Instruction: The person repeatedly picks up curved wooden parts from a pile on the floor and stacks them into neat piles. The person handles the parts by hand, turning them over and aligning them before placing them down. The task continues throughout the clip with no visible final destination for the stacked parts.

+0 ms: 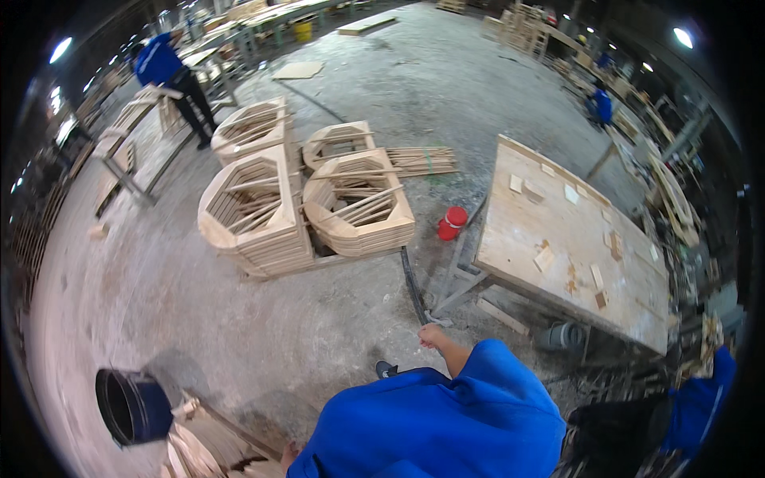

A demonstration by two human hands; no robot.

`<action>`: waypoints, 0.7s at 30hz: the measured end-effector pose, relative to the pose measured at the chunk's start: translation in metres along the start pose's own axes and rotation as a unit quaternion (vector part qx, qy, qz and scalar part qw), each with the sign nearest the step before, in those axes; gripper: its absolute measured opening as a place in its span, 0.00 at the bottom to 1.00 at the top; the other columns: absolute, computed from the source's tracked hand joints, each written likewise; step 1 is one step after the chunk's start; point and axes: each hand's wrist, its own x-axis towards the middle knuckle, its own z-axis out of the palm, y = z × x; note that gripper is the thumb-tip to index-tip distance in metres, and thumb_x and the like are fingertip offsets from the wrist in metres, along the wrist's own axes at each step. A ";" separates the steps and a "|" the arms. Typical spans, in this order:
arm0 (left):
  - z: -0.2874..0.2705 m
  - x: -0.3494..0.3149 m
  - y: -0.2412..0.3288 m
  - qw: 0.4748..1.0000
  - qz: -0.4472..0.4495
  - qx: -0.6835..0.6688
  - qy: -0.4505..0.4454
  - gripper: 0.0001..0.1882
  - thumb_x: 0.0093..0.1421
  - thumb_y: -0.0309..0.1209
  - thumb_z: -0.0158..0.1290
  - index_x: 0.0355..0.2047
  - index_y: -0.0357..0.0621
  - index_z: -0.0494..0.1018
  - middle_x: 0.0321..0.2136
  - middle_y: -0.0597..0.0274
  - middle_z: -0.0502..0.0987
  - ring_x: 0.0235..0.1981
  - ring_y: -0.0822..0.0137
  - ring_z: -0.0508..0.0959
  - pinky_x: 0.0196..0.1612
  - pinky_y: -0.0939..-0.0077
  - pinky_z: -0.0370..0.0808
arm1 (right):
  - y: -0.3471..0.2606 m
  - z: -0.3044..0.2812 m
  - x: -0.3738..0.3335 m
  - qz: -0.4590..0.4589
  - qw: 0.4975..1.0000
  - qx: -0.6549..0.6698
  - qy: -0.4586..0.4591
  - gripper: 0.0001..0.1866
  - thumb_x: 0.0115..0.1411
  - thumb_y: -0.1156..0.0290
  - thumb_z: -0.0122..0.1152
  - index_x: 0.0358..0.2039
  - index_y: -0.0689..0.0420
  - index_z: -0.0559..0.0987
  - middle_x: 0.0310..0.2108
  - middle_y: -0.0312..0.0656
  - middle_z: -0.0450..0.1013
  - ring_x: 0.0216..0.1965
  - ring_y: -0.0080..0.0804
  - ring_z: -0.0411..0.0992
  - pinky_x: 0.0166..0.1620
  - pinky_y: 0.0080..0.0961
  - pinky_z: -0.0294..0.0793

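My right hand (433,335) is out in front of my body with its fingers curled in, and no object shows in it. Just beyond it, in the picture, a dark strip (412,280) runs along the floor toward the stacked wooden frames (362,233). A pale scrap (439,319) shows beside the knuckles. At the lower edge only a small part of my left hand (289,456) is visible, close to a bundle of long wood pieces (199,450); its fingers are too hidden to read.
A slanted worktable (510,231) with wood offcuts stands at right, a red bucket (452,223) near it. Left are a dark bin (134,408) and taller frame stacks (247,215). People in blue work at far left (159,60), far right (599,106) and lower right (697,406).
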 end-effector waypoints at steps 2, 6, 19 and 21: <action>-0.003 0.024 -0.005 1.000 0.020 -0.003 -0.008 0.29 0.55 0.46 0.58 0.53 0.46 0.70 0.37 0.50 0.80 0.42 0.53 0.79 0.45 0.63 0.74 | 0.000 0.000 0.001 -0.014 0.999 -0.016 0.028 0.11 0.57 0.66 0.50 0.36 0.55 0.79 0.24 0.40 0.77 0.20 0.28 0.75 0.24 0.29 0.75; -0.023 0.074 -0.016 0.995 0.086 -0.047 0.001 0.29 0.55 0.46 0.59 0.53 0.46 0.69 0.36 0.49 0.80 0.41 0.53 0.80 0.44 0.63 0.74 | -0.003 0.005 -0.011 -0.036 0.996 0.010 0.087 0.11 0.57 0.66 0.50 0.35 0.56 0.79 0.24 0.41 0.77 0.20 0.29 0.75 0.24 0.29 0.75; -0.158 0.116 -0.144 0.994 0.002 -0.063 0.085 0.28 0.57 0.50 0.52 0.52 0.47 0.70 0.41 0.47 0.78 0.44 0.48 0.77 0.46 0.55 0.72 | -0.091 0.198 -0.022 0.034 0.993 0.081 -0.075 0.16 0.59 0.62 0.53 0.46 0.53 0.74 0.33 0.47 0.75 0.23 0.34 0.73 0.24 0.33 0.73; -0.162 0.108 -0.159 0.987 -0.001 -0.097 0.128 0.28 0.57 0.49 0.52 0.52 0.44 0.71 0.47 0.49 0.76 0.49 0.50 0.74 0.51 0.58 0.70 | -0.114 0.221 -0.026 0.024 0.994 0.044 -0.101 0.15 0.59 0.62 0.53 0.45 0.54 0.74 0.32 0.47 0.75 0.23 0.34 0.73 0.24 0.33 0.73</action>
